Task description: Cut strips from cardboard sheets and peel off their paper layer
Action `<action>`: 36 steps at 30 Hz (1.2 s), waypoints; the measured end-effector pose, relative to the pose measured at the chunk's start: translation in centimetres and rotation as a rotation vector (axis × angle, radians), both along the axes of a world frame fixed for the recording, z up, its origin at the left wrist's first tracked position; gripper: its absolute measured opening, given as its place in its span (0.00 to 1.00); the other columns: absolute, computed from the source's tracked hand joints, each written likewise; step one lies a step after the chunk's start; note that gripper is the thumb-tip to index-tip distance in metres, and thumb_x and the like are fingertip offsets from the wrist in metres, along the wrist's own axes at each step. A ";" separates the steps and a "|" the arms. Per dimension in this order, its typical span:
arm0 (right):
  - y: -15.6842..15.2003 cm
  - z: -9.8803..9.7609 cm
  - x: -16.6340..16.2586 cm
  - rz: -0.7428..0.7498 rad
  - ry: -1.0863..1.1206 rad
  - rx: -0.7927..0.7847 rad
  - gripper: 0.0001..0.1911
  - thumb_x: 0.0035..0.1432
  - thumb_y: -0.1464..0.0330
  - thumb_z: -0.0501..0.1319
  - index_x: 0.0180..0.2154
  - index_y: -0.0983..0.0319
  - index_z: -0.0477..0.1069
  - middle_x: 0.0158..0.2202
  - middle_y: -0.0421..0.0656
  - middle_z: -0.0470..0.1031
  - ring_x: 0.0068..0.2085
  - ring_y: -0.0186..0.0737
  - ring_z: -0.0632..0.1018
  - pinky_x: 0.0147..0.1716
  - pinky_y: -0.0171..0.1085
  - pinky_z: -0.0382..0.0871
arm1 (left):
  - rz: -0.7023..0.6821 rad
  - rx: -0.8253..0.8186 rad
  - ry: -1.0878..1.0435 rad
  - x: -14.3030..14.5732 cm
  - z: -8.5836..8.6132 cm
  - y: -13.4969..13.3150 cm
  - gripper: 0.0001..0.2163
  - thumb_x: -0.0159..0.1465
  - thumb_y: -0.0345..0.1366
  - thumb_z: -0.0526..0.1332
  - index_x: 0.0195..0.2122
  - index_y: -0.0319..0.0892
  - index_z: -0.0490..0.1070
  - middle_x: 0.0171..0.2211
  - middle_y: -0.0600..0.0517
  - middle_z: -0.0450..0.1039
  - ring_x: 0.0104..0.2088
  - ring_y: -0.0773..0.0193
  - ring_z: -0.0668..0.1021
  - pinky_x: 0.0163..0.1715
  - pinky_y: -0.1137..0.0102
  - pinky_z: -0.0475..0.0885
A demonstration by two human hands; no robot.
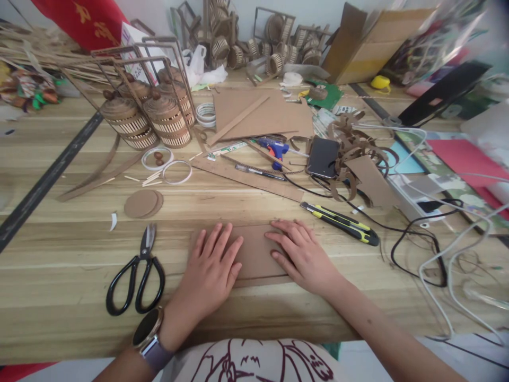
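A rectangular piece of brown cardboard (256, 252) lies flat near the front of the wooden table, and a strip along its near side looks like a second edge. My left hand (212, 262) rests on its left part with the fingers spread. On the right part lies my right hand (302, 254), fingers stretched out, palm down. Left of my left hand is a pair of scissors (145, 260) with black handles. A black and yellow utility knife (342, 223) lies just beyond my right hand, its blade end pointing left.
Cardboard discs (143, 203), tape rolls (177, 172) and small sticks lie at the left. Lidded basket models (167, 119) stand behind them. A blue glue gun (274, 150), a pen (260, 172) and a phone (323, 157) sit mid-table. Cables (441, 265) and curled cardboard strips (358, 140) spread over the right.
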State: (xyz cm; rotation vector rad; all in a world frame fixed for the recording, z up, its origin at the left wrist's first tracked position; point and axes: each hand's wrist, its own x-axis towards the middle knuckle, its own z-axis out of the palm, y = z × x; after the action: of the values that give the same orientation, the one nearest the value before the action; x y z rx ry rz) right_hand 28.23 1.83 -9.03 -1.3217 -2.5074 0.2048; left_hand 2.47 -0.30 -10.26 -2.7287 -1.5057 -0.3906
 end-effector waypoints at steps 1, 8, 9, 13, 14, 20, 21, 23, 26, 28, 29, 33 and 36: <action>0.0 0.0 0.0 0.000 0.002 -0.001 0.16 0.68 0.65 0.53 0.54 0.59 0.70 0.59 0.53 0.71 0.61 0.51 0.70 0.61 0.58 0.60 | 0.001 0.003 0.000 0.0 0.0 0.0 0.20 0.73 0.40 0.49 0.62 0.44 0.67 0.68 0.41 0.59 0.67 0.45 0.63 0.64 0.45 0.57; -0.1 -0.2 0.1 0.016 0.032 0.004 0.15 0.69 0.65 0.54 0.54 0.60 0.69 0.59 0.53 0.71 0.61 0.50 0.70 0.62 0.59 0.60 | 0.002 0.014 0.016 0.0 0.0 0.0 0.20 0.73 0.40 0.49 0.62 0.43 0.68 0.68 0.41 0.60 0.67 0.45 0.63 0.64 0.46 0.57; -0.1 -0.2 0.2 0.017 0.045 0.008 0.15 0.69 0.65 0.53 0.53 0.61 0.69 0.59 0.53 0.72 0.61 0.50 0.70 0.62 0.59 0.60 | 0.001 0.020 0.016 0.0 -0.1 0.0 0.20 0.73 0.40 0.49 0.62 0.43 0.68 0.68 0.41 0.60 0.67 0.45 0.63 0.64 0.46 0.57; 0.2 0.2 1.4 0.017 0.130 0.048 0.13 0.69 0.66 0.53 0.52 0.60 0.69 0.57 0.52 0.74 0.60 0.48 0.72 0.61 0.55 0.64 | -0.003 0.054 0.015 0.0 -0.2 0.1 0.19 0.73 0.40 0.48 0.61 0.43 0.68 0.67 0.41 0.61 0.67 0.46 0.64 0.63 0.47 0.58; 0.4 0.4 2.1 -0.013 0.136 0.063 0.13 0.69 0.66 0.54 0.52 0.59 0.69 0.56 0.51 0.74 0.59 0.48 0.73 0.59 0.54 0.66 | -0.003 0.063 0.014 0.0 -0.2 0.1 0.19 0.73 0.40 0.48 0.61 0.43 0.69 0.67 0.41 0.62 0.66 0.46 0.64 0.63 0.47 0.58; 0.9 0.1 9.7 -0.455 -0.070 0.243 0.22 0.68 0.57 0.53 0.55 0.63 0.69 0.50 0.56 0.76 0.49 0.58 0.76 0.48 0.57 0.70 | -0.004 0.083 0.011 0.0 -0.3 0.1 0.20 0.73 0.41 0.47 0.60 0.43 0.69 0.66 0.42 0.64 0.65 0.47 0.65 0.63 0.49 0.56; 0.9 -0.2 10.8 -0.476 -0.115 0.245 0.24 0.68 0.55 0.52 0.55 0.65 0.69 0.48 0.57 0.76 0.48 0.60 0.76 0.46 0.58 0.70 | -0.006 0.086 0.010 0.0 -0.3 0.1 0.19 0.73 0.41 0.47 0.60 0.43 0.69 0.66 0.42 0.64 0.65 0.47 0.65 0.63 0.49 0.56; 0.8 -0.8 12.4 -0.487 -0.178 0.206 0.25 0.67 0.55 0.51 0.56 0.63 0.69 0.46 0.56 0.77 0.45 0.60 0.76 0.44 0.57 0.70 | -0.009 0.092 0.004 0.0 -0.3 0.1 0.19 0.73 0.40 0.48 0.60 0.43 0.69 0.66 0.42 0.63 0.65 0.47 0.65 0.64 0.50 0.55; 0.8 -1.2 13.2 -0.483 -0.139 0.119 0.23 0.66 0.57 0.52 0.56 0.61 0.69 0.45 0.54 0.75 0.45 0.57 0.76 0.45 0.56 0.71 | -0.008 0.099 -0.002 0.0 -0.3 0.1 0.19 0.73 0.40 0.48 0.59 0.43 0.70 0.66 0.42 0.64 0.65 0.47 0.65 0.64 0.51 0.53; 0.8 -0.9 13.0 -0.507 -0.046 0.058 0.23 0.63 0.56 0.54 0.53 0.61 0.70 0.43 0.53 0.73 0.44 0.55 0.76 0.45 0.53 0.72 | -0.006 0.104 -0.004 0.1 -0.4 0.1 0.19 0.73 0.39 0.49 0.59 0.43 0.70 0.66 0.42 0.64 0.65 0.48 0.65 0.65 0.51 0.53; 0.8 -0.6 12.8 -0.532 0.004 0.023 0.22 0.61 0.55 0.56 0.51 0.61 0.71 0.42 0.51 0.73 0.43 0.53 0.76 0.44 0.51 0.72 | -0.005 0.104 -0.002 0.1 -0.4 0.1 0.19 0.73 0.39 0.49 0.59 0.43 0.70 0.66 0.43 0.64 0.65 0.48 0.65 0.65 0.51 0.53; 0.5 1.6 11.8 -0.633 0.222 -0.216 0.19 0.55 0.50 0.61 0.38 0.57 0.68 0.33 0.45 0.73 0.34 0.47 0.76 0.34 0.46 0.72 | -0.002 0.092 0.004 0.1 -0.4 0.0 0.19 0.73 0.39 0.48 0.60 0.43 0.70 0.66 0.43 0.64 0.66 0.48 0.65 0.65 0.51 0.53; -0.1 3.1 10.7 -0.589 0.481 -0.512 0.23 0.56 0.46 0.62 0.42 0.57 0.67 0.29 0.42 0.74 0.28 0.42 0.74 0.29 0.41 0.71 | 0.000 0.093 0.004 0.1 -0.3 0.0 0.19 0.73 0.39 0.48 0.60 0.43 0.70 0.66 0.43 0.63 0.66 0.48 0.65 0.65 0.51 0.53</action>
State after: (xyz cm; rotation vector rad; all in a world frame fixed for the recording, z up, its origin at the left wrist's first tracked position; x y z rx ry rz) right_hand 38.93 1.73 -5.95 -1.8600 -1.6381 0.9391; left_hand 2.53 -0.27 -10.59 -2.6574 -1.4476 -0.4435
